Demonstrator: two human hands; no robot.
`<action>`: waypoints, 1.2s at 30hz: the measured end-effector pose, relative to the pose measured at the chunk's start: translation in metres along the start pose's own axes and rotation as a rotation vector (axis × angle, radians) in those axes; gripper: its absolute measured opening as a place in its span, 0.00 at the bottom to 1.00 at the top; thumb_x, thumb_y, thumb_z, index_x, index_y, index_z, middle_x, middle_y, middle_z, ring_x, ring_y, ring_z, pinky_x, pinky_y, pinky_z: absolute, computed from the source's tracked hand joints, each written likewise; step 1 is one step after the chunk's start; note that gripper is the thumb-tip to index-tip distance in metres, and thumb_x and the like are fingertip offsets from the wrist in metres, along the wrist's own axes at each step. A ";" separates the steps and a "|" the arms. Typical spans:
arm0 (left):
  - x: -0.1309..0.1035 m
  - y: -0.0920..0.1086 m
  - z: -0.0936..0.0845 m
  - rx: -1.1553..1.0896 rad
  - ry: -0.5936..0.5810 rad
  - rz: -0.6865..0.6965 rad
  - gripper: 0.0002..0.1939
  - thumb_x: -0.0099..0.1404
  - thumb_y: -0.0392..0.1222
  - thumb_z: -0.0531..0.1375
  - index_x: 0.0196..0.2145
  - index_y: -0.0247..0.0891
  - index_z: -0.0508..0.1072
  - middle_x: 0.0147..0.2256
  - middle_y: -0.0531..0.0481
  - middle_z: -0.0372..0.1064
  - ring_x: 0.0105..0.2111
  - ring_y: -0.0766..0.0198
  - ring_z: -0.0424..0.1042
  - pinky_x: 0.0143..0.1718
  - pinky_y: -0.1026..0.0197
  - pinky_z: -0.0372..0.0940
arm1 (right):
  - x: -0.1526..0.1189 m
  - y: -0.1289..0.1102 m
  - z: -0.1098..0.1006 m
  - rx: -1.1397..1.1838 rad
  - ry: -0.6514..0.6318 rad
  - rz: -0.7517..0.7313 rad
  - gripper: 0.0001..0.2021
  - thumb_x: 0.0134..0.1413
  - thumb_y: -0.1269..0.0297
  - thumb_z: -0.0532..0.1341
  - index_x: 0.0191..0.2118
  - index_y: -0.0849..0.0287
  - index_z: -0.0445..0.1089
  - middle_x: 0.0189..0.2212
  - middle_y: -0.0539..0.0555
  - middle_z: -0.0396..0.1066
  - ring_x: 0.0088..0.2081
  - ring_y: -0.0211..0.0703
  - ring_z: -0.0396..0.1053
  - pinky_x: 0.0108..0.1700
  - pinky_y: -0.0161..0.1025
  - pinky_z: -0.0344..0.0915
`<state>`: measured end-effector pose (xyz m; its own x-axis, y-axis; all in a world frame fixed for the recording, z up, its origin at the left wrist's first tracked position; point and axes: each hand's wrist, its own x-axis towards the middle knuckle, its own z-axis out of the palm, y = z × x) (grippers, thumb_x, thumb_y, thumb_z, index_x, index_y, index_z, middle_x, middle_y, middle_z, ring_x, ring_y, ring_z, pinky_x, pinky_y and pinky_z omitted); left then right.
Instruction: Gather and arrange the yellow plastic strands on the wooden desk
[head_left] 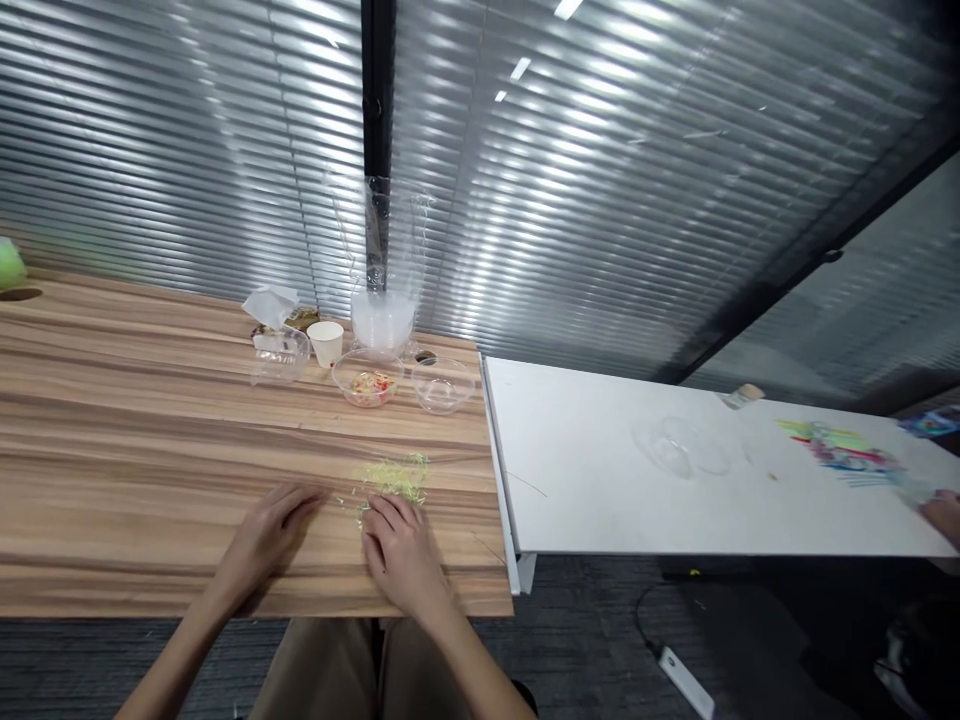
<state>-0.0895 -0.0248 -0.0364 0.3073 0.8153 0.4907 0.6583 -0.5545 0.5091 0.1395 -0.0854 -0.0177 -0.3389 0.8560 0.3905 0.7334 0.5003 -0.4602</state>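
Observation:
On the wooden table point(187, 440), a loose pile of yellow-green shreds point(397, 480) lies near the front right part. My right hand point(405, 555) rests palm down at the near edge of this pile, its fingertips touching the shreds and the thumb apart from the fingers. To the left of the pile is my left hand point(277, 525), low over the wood, fingers stretched toward the shreds. I see nothing held in either hand. Behind the pile stands a clear bowl point(345, 385) with red and yellow bits point(371, 385) in it, beside another clear bowl point(442, 388).
Toward the blinds stand a paper cup point(327, 345), a clear plastic container point(279, 360), a tissue pack point(271, 305) and a tall clear bag point(386, 310). A white table point(585, 500) adjoins on the right, bearing coloured strips point(844, 450). Another person's hand point(943, 512) is at its far right.

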 end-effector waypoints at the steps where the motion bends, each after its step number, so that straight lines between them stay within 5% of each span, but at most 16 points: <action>1: 0.000 -0.001 0.000 0.002 0.005 0.005 0.17 0.67 0.54 0.52 0.36 0.42 0.76 0.35 0.46 0.77 0.35 0.56 0.76 0.37 0.59 0.71 | 0.000 0.000 0.000 -0.002 -0.001 -0.002 0.13 0.61 0.68 0.56 0.50 0.57 0.68 0.55 0.53 0.67 0.57 0.46 0.60 0.59 0.46 0.59; 36: -0.004 0.006 -0.002 0.008 -0.011 0.007 0.13 0.67 0.45 0.53 0.37 0.38 0.76 0.37 0.46 0.76 0.38 0.59 0.74 0.41 0.59 0.68 | -0.002 0.000 0.003 -0.001 0.008 -0.003 0.13 0.61 0.68 0.55 0.50 0.58 0.69 0.54 0.56 0.68 0.57 0.47 0.60 0.58 0.48 0.60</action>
<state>-0.0876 -0.0313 -0.0340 0.3198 0.8131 0.4864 0.6611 -0.5592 0.5002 0.1387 -0.0866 -0.0213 -0.3367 0.8533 0.3981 0.7327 0.5030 -0.4584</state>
